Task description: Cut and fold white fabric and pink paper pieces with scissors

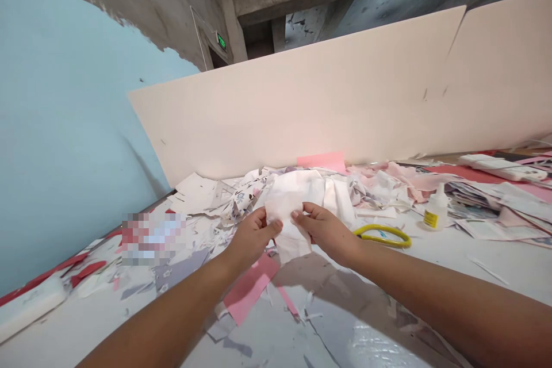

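White tissue-like material is pinched at its side edges above the tabletop by the left hand and right hand; judged light, limp and easily torn, it is best gripped gently there. Paper scraps are strewn around; a yellow looped handle and small bottle are set rightward.

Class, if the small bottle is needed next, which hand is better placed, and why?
Likely the right hand: the bottle stands to its right, farther from the left hand. Both pinch the white sheet.
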The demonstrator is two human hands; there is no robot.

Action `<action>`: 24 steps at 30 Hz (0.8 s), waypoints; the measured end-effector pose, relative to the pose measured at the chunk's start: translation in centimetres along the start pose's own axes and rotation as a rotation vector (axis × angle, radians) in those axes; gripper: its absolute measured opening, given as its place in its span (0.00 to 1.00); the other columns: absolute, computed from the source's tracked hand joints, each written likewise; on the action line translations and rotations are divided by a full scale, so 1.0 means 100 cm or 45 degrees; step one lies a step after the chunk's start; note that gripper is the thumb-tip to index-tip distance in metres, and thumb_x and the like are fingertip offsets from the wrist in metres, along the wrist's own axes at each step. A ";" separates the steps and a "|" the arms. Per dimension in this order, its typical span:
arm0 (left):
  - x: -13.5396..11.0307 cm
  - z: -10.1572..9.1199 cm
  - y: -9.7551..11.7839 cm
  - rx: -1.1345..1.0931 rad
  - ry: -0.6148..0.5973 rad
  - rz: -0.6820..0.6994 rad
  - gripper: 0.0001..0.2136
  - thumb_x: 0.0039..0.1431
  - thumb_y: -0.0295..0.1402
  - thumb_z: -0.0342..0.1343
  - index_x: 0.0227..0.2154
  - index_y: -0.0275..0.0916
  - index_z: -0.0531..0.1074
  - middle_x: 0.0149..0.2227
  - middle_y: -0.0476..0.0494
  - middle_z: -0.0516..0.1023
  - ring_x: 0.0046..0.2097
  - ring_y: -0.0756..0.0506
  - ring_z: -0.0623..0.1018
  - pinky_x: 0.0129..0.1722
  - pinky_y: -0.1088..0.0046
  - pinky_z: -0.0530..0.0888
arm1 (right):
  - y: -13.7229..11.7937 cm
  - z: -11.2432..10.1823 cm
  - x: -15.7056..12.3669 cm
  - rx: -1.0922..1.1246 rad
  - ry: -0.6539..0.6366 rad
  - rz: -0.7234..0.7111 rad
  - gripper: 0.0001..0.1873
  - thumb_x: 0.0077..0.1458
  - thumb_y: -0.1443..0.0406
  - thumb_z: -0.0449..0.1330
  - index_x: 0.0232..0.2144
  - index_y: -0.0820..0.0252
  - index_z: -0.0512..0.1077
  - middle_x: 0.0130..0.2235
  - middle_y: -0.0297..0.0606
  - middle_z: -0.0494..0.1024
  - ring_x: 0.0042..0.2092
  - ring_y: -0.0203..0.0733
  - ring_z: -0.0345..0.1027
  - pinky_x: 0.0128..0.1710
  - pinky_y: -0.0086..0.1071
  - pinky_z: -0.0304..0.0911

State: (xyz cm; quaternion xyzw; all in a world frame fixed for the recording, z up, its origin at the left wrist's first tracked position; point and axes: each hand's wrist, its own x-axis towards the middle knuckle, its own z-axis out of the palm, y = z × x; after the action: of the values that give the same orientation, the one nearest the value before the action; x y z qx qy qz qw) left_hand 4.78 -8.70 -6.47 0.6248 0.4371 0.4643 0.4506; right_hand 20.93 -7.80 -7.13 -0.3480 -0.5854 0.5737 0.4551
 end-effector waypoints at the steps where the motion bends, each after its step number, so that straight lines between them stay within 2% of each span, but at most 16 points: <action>1: -0.001 0.000 0.000 -0.006 0.000 0.005 0.12 0.46 0.40 0.55 0.31 0.38 0.66 0.21 0.55 0.63 0.21 0.56 0.61 0.21 0.79 0.60 | 0.000 0.000 0.000 -0.002 0.004 -0.008 0.12 0.46 0.56 0.56 0.24 0.59 0.63 0.17 0.25 0.60 0.18 0.26 0.52 0.18 0.22 0.52; 3: -0.001 0.001 -0.001 -0.017 0.016 0.051 0.10 0.46 0.39 0.54 0.29 0.38 0.66 0.21 0.55 0.64 0.22 0.56 0.62 0.22 0.79 0.60 | -0.001 0.000 0.000 0.060 0.002 0.001 0.10 0.45 0.58 0.58 0.26 0.59 0.64 0.17 0.24 0.57 0.18 0.26 0.50 0.18 0.22 0.53; 6: 0.000 0.000 -0.004 -0.090 0.014 0.082 0.09 0.48 0.39 0.53 0.29 0.39 0.66 0.21 0.54 0.63 0.22 0.55 0.63 0.22 0.78 0.61 | -0.002 -0.002 0.000 0.267 -0.062 0.063 0.09 0.44 0.62 0.58 0.31 0.57 0.65 0.18 0.24 0.59 0.20 0.28 0.55 0.24 0.26 0.60; 9: 0.002 0.001 -0.005 -0.277 0.003 -0.010 0.07 0.46 0.36 0.53 0.29 0.41 0.65 0.21 0.54 0.64 0.22 0.54 0.65 0.22 0.78 0.61 | -0.004 -0.003 0.000 0.369 -0.125 0.116 0.07 0.43 0.66 0.56 0.29 0.56 0.65 0.20 0.27 0.64 0.23 0.31 0.60 0.29 0.33 0.64; 11: 0.002 0.002 -0.005 -0.374 -0.002 -0.077 0.05 0.44 0.33 0.53 0.27 0.41 0.65 0.23 0.53 0.65 0.24 0.53 0.66 0.22 0.77 0.61 | -0.006 -0.004 0.000 0.373 -0.139 0.133 0.07 0.43 0.69 0.54 0.29 0.56 0.66 0.22 0.28 0.66 0.24 0.32 0.63 0.29 0.34 0.64; 15: 0.002 0.000 -0.007 -0.305 0.014 -0.108 0.04 0.43 0.30 0.50 0.25 0.41 0.66 0.23 0.52 0.66 0.24 0.52 0.66 0.22 0.77 0.61 | -0.009 -0.005 -0.001 0.365 -0.126 0.132 0.08 0.40 0.72 0.51 0.26 0.58 0.66 0.24 0.31 0.68 0.24 0.32 0.63 0.29 0.33 0.64; 17: 0.001 -0.002 -0.007 -0.110 0.052 -0.020 0.07 0.43 0.28 0.47 0.25 0.41 0.68 0.23 0.51 0.65 0.23 0.53 0.64 0.23 0.76 0.61 | -0.011 -0.006 -0.002 0.354 -0.115 0.127 0.09 0.39 0.72 0.49 0.24 0.59 0.66 0.21 0.30 0.66 0.23 0.32 0.61 0.28 0.32 0.63; 20: -0.002 -0.003 -0.006 0.182 0.078 0.223 0.09 0.42 0.26 0.44 0.23 0.40 0.69 0.26 0.49 0.65 0.27 0.52 0.63 0.29 0.76 0.63 | -0.011 -0.011 -0.001 0.247 -0.096 0.101 0.07 0.41 0.69 0.48 0.20 0.60 0.66 0.16 0.28 0.60 0.20 0.30 0.56 0.22 0.26 0.58; 22: -0.004 -0.003 -0.005 0.191 0.080 0.299 0.07 0.41 0.24 0.43 0.20 0.39 0.66 0.28 0.49 0.65 0.28 0.52 0.64 0.30 0.76 0.63 | -0.010 -0.014 0.001 0.173 -0.083 0.084 0.04 0.42 0.67 0.52 0.19 0.61 0.65 0.16 0.27 0.60 0.18 0.28 0.53 0.19 0.24 0.52; 24: -0.004 -0.002 -0.006 0.050 0.126 0.274 0.06 0.38 0.23 0.44 0.21 0.39 0.61 0.29 0.50 0.66 0.29 0.52 0.64 0.29 0.77 0.63 | -0.007 -0.016 0.003 0.086 -0.077 0.053 0.05 0.40 0.65 0.57 0.19 0.61 0.64 0.17 0.26 0.60 0.18 0.27 0.50 0.18 0.23 0.48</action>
State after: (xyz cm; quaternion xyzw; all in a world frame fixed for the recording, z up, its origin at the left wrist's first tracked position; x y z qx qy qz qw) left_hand 4.44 -8.90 -7.07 0.6530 0.3981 0.5318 0.3637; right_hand 22.37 -7.06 -6.51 -0.3271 -0.5718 0.6127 0.4367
